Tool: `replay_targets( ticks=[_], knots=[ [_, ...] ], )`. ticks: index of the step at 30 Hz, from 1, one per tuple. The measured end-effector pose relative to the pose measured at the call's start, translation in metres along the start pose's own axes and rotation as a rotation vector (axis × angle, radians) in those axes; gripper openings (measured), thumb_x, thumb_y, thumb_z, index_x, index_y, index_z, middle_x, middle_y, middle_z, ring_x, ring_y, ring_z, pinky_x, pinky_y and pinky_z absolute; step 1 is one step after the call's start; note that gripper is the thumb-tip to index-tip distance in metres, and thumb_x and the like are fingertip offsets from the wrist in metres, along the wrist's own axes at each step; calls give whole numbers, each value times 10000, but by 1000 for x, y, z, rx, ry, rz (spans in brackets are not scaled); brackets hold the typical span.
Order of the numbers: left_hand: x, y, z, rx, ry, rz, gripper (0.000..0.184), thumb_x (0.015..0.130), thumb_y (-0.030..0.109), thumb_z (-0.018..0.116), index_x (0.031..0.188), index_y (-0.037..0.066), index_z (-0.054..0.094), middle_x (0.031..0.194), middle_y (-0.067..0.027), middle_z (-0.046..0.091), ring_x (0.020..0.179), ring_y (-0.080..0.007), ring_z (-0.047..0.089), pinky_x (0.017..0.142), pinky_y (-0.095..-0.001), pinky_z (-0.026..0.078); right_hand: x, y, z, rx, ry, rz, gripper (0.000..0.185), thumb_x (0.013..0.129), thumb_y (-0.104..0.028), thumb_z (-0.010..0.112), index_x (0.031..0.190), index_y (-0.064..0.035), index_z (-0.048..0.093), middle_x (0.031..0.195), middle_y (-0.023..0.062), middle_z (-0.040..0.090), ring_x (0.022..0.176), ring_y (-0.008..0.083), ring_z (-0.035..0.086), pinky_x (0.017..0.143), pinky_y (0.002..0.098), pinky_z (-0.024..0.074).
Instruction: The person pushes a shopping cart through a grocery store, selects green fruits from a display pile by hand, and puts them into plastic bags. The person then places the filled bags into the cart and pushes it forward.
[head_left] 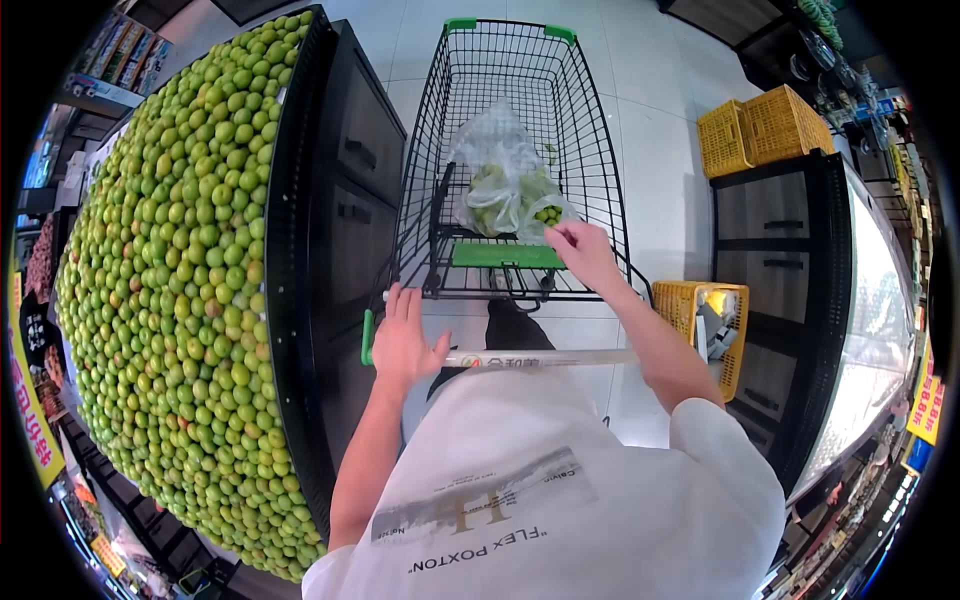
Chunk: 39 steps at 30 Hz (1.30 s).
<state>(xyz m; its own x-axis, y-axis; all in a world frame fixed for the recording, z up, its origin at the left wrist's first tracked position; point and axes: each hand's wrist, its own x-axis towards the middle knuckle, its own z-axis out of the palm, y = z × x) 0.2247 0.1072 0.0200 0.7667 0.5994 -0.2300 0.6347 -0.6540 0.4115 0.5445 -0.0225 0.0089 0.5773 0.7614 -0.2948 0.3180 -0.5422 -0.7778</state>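
Head view: right fingers (557, 236) at bag (497, 140); left fingers (404, 305) beside handle (580, 357).

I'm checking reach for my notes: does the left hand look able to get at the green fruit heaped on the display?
Probably yes: the left hand is open by the cart handle, seemingly empty, and only the display's black rim seems to stand between it and the green fruit.

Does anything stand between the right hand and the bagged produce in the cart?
Nothing visible. The right hand is at the near right edge of the bagged produce, with no part of the cart between; whether it touches the plastic is unclear.
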Motion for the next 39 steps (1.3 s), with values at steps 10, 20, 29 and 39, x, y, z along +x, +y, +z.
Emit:
replay_targets(
  ticks=[10, 20, 29, 39],
  knots=[
    [68, 13, -18, -36, -15, -32, 822, 705, 292, 768, 1392, -61, 487, 1421, -204, 521, 1436, -415, 392, 1067, -440, 480, 265, 130, 48, -237, -122, 207, 347, 855, -353, 692, 1002, -48, 766, 902, 198, 745, 893, 337, 730, 819, 438, 565],
    [115, 10, -30, -90, -48, -51, 842, 689, 311, 745, 1379, -95, 483, 1376, -237, 545, 1367, -492, 453, 1070, -486, 468, 391, 178, 113, -396, -138, 204, 336, 884, -262, 574, 1029, -18, 754, 1083, 244, 720, 1023, 414, 688, 903, 489, 550],
    [134, 14, -30, -101, -37, -92, 811, 709, 319, 721, 1365, -111, 512, 1330, -257, 579, 1327, -513, 495, 1082, -489, 458, 432, 233, 175, -337, -218, 78, 445, 925, -364, 630, 1110, 30, 724, 1231, 291, 657, 1220, 419, 584, 1054, 455, 461],
    [127, 23, -26, -115, -43, -133, 803, 710, 317, 734, 1375, -80, 525, 1335, -248, 589, 1320, -509, 508, 1064, -482, 477, 446, 238, 151, -338, -148, 116, 619, 960, -506, 577, 1245, 35, 665, 1377, 322, 563, 1340, 433, 496, 1101, 462, 415]
  ],
)
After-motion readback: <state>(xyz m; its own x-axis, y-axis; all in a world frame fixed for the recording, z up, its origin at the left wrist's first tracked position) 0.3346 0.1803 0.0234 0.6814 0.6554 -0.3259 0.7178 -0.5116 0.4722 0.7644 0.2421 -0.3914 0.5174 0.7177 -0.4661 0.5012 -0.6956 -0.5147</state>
